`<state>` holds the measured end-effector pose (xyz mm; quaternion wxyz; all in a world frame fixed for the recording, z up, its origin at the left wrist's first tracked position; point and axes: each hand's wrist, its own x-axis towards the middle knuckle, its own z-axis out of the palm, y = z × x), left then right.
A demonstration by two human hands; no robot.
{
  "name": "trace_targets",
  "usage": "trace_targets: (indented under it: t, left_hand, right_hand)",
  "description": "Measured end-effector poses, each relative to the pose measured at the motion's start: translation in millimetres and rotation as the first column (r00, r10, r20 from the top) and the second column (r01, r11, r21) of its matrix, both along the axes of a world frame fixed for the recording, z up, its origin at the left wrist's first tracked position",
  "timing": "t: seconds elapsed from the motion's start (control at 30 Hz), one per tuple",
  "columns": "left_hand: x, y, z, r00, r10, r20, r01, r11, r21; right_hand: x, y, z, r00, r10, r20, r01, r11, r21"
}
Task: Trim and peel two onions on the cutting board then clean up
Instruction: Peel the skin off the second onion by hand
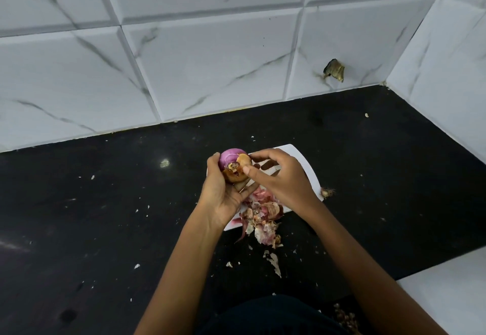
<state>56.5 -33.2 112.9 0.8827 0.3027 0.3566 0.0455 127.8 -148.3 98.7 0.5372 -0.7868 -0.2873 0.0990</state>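
Leftmost, the black bench [92, 203] runs back to a wall of white marbled tiles [184, 58] and is dotted with small pale scraps of skin [136, 266]. Moving toward the middle, the left hand [223, 192] is raised over the near left part of the white cutting board [310, 174]; its grip is clamped on a red onion [232, 163], fingers curled up around the bulb from beneath and behind, thumb along its left side. The onion sits above the board rather than on it, its upper part bare and purple, while brown papery skin clings to the lower side facing the camera (the root end looks dark and ragged). Just to its right, the right hand [278, 177] reaches in from the other side, thumb and forefinger closed together in a pinch on a tan flap of skin at the onion's top right edge; the remaining fingers are bent loosely over the board.

Below and between the two wrists lies a heap of peelings [263, 216], pink and buff, spilling off the board's near edge onto the bench, with a few more torn flakes [274, 263] trailing toward the person. Further right, a small trimmed onion end [327, 192] with wispy roots rests on the bench just beside the board's right edge. On the tiled wall above it is a dark, brownish broken patch [334, 70]. At far right, a second tiled wall [447, 85] meets the first in a corner.
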Motion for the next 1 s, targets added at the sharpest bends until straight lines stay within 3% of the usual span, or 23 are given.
trace_targets:
  t: [0.37,0.7,1.0]
  left_hand:
    - [-2,-5,7,0.994,-0.108,-0.012,0.108,0.973,0.204]
    - [-1,-10,9,0.989,-0.140,0.045,0.112,0.914,0.390]
    - [-3,-13,13,0.992,-0.128,0.016,0.116,0.938,0.328]
  right_hand:
    - [1,-2,12,0.995,0.029,-0.092,-0.020,0.996,0.092]
    - [2,-1,21,1.000,-0.016,-0.018,0.017,0.999,0.033]
    - [5,-5,21,0.999,-0.028,0.031,0.027,1.000,0.007]
